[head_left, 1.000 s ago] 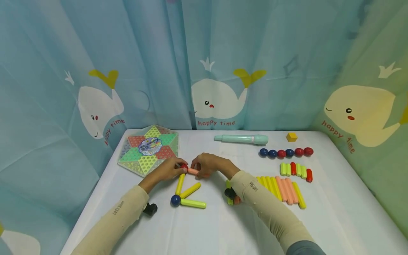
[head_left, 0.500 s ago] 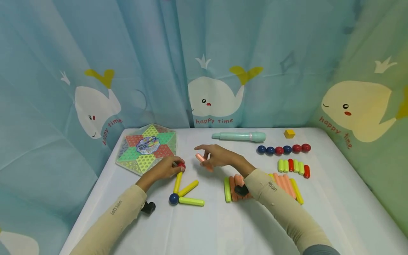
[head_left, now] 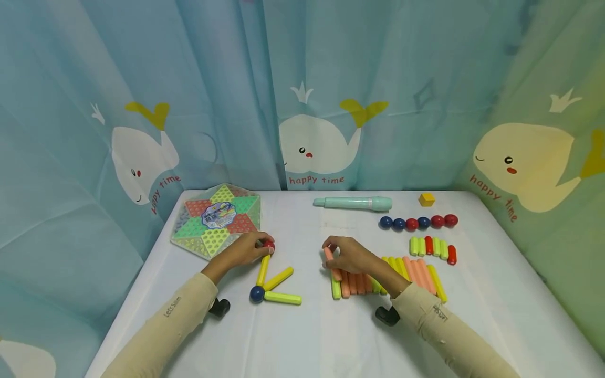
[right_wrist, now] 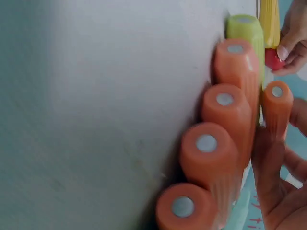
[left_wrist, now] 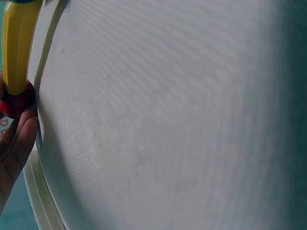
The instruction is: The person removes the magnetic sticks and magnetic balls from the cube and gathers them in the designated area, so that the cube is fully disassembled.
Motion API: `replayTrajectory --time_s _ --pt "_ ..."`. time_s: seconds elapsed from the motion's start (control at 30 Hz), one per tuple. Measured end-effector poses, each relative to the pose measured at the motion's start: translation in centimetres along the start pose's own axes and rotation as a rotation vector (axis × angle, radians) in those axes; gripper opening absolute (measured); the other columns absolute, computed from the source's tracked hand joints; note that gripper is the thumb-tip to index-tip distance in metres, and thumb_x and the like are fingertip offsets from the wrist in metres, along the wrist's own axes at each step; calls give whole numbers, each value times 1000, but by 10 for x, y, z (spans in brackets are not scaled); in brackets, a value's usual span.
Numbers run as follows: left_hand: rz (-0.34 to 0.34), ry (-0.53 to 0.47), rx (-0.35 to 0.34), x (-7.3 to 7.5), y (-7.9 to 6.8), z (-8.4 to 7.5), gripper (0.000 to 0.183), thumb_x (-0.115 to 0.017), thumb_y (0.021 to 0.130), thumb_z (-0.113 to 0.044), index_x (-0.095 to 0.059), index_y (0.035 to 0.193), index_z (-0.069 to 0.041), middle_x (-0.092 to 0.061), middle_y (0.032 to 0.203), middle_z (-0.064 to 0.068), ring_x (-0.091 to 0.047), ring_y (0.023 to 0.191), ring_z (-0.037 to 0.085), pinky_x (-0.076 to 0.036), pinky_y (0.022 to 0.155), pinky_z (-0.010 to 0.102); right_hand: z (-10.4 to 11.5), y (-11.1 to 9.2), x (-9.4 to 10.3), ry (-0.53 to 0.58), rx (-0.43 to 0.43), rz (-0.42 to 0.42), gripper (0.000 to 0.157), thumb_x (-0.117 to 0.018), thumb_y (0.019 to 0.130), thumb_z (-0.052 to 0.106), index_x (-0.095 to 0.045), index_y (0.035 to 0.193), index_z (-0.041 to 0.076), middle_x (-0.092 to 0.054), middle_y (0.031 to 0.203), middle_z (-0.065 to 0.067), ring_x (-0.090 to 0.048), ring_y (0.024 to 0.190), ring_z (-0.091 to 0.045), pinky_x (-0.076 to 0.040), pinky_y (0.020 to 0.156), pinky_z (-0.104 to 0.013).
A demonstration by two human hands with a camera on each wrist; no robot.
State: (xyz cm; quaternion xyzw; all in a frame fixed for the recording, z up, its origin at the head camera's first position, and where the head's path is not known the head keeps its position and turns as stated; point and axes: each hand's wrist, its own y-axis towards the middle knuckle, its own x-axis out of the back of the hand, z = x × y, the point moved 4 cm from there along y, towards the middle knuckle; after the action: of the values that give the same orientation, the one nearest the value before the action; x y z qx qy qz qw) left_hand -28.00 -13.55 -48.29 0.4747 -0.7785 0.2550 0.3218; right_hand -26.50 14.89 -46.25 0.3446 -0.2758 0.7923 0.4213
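Note:
My left hand [head_left: 243,249] pinches a red ball [head_left: 269,247] at the far end of a yellow stick [head_left: 263,271]. That stick runs down to a blue ball [head_left: 257,294], from which a second yellow stick [head_left: 279,279] and a lime-green stick [head_left: 282,298] fan out. Farther right, my right hand [head_left: 352,256] holds an orange stick [right_wrist: 277,103] between thumb and fingers, over the left end of a row of sticks. In that row, a lime-green stick [right_wrist: 245,28] lies beside several orange sticks [right_wrist: 225,108] with silvery round ends.
A star-patterned game board [head_left: 217,218] lies at the back left. A mint-green microphone-shaped wand [head_left: 352,203] and a yellow cube [head_left: 427,199] are at the back. Red and blue balls [head_left: 411,224] line up above short sticks [head_left: 428,245] at the right.
My right hand has carried the orange stick away from the red ball, rightward and then down to the stick row. The left hand stays on the red ball.

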Motion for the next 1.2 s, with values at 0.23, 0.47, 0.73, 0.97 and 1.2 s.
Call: replayTrajectory --time_s 0.23,0.47,0.73,0.97,1.2 --pt "2 2 6 0 0 -1 25 -65 100 -24 -69 121 -11 -69 110 4 -64 100 18 -54 90 39 -3 -1 -3 -39 -62 -42 40 -81 85 32 -66 118 12 -68 107 -3 -59 91 -17 -51 84 -38" --pt "0 3 30 2 0 -2 26 -66 99 -23 -68 122 -11 -68 109 5 -63 97 18 -54 87 37 1 -3 -2 -66 -123 -46 43 -82 84 34 -68 116 10 -67 104 -2 -59 93 -20 -51 87 -42" --pt "-6 4 36 2 0 0 25 -66 99 -23 -69 121 -12 -69 110 5 -64 98 18 -54 89 38 11 -5 -12 -111 -50 -54 41 -84 83 29 -70 109 1 -64 99 -7 -58 85 -19 -53 82 -38" --pt "0 9 33 -1 1 2 26 -65 100 -23 -69 122 -12 -69 110 5 -64 98 17 -54 88 37 6 -7 -12 -132 -90 15 43 -85 80 39 -74 108 10 -63 110 -5 -57 89 -19 -52 85 -39" --pt "-4 11 29 -1 1 1 25 -65 100 -24 -69 122 -13 -69 111 4 -64 100 18 -54 91 40 7 -12 -4 -162 -59 80 45 -84 82 38 -72 115 11 -63 114 -8 -59 95 -20 -53 89 -43"
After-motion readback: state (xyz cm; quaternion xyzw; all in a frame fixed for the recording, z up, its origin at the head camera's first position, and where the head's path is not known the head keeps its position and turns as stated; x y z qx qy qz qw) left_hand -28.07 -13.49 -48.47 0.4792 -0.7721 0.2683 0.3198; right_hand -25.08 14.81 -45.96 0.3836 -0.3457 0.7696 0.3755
